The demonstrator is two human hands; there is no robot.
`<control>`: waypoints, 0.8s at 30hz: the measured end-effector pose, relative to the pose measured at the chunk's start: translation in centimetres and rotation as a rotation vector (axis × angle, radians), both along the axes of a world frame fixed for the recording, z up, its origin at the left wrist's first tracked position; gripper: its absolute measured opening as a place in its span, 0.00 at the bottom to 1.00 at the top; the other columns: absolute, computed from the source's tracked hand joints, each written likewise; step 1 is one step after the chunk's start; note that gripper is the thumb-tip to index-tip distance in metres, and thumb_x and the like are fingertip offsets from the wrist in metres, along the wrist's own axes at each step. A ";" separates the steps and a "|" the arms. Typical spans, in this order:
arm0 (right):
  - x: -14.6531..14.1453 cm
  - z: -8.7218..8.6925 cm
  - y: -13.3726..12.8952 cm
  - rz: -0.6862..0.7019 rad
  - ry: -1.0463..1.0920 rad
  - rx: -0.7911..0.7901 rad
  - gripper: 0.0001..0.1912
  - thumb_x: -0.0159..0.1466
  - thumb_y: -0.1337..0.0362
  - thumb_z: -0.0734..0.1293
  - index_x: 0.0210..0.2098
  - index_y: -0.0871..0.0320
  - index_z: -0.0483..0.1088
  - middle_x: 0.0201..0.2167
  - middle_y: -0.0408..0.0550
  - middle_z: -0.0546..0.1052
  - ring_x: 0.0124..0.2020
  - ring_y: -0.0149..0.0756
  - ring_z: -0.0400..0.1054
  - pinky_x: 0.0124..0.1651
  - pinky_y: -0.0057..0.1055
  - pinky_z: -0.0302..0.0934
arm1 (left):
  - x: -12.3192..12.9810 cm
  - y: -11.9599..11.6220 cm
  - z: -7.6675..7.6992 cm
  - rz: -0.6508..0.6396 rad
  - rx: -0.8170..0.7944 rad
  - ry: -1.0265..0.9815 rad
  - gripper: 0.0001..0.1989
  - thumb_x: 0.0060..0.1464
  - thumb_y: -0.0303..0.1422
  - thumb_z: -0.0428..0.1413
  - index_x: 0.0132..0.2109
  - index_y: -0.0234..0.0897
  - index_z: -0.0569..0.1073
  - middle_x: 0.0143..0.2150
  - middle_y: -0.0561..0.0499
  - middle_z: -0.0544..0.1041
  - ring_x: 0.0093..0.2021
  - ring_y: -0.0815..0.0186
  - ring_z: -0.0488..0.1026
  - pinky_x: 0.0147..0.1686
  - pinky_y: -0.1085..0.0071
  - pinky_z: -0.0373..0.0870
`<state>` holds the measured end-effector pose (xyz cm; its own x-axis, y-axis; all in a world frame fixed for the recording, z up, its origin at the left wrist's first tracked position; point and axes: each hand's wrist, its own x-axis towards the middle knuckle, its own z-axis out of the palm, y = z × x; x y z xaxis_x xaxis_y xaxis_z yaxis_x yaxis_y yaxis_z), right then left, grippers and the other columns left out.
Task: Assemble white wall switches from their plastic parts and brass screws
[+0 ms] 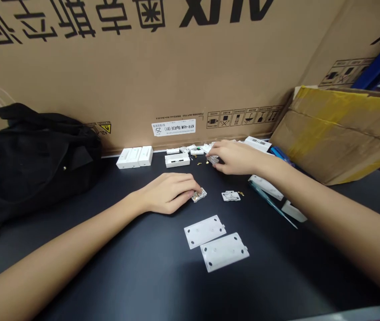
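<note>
My left hand [171, 192] rests on the dark table, its thumb and fingertips closed on a small white part [199, 195] with brassy bits. Farther back, my right hand [231, 157] reaches over the small parts, its fingers curled down around a whitish piece [213, 159] that they partly hide. Another small white module [230, 196] lies between and in front of the hands, with a brass bit [241, 193] beside it. Nearer to me are two flat white plates, one [205, 231] slightly behind the other [225, 252].
White housings [134, 157] and an open white case [177, 160] stand at the back. A screwdriver [271, 203] lies on the right beside white covers. A black bag [36, 156] is at left, a taped carton [340, 129] at right, and a large cardboard box [163, 76] behind.
</note>
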<state>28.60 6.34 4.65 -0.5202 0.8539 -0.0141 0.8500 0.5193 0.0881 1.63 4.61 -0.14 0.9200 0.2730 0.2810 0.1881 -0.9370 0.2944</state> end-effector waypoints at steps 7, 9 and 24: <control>0.1 -0.1 0.0 0.001 0.031 -0.081 0.17 0.63 0.69 0.65 0.50 0.57 0.76 0.51 0.55 0.77 0.48 0.48 0.74 0.46 0.38 0.64 | 0.0 0.4 -0.4 0.035 0.013 -0.032 0.18 0.61 0.21 0.47 0.53 0.38 0.74 0.55 0.45 0.75 0.48 0.63 0.76 0.46 0.68 0.74; 0.4 0.4 -0.3 -0.007 0.018 -0.101 0.13 0.64 0.66 0.66 0.48 0.56 0.76 0.49 0.54 0.78 0.45 0.46 0.74 0.42 0.37 0.63 | 0.1 0.3 -0.4 0.025 0.016 -0.051 0.20 0.59 0.21 0.48 0.55 0.40 0.74 0.61 0.45 0.73 0.50 0.63 0.77 0.47 0.67 0.75; -1.7 0.0 0.2 0.127 -0.096 0.019 0.11 0.64 0.72 0.62 0.33 0.58 0.77 0.36 0.53 0.82 0.38 0.43 0.74 0.37 0.35 0.55 | 0.2 0.3 -0.3 0.005 -0.078 -0.069 0.07 0.62 0.30 0.56 0.47 0.38 0.73 0.48 0.47 0.80 0.48 0.61 0.76 0.49 0.64 0.74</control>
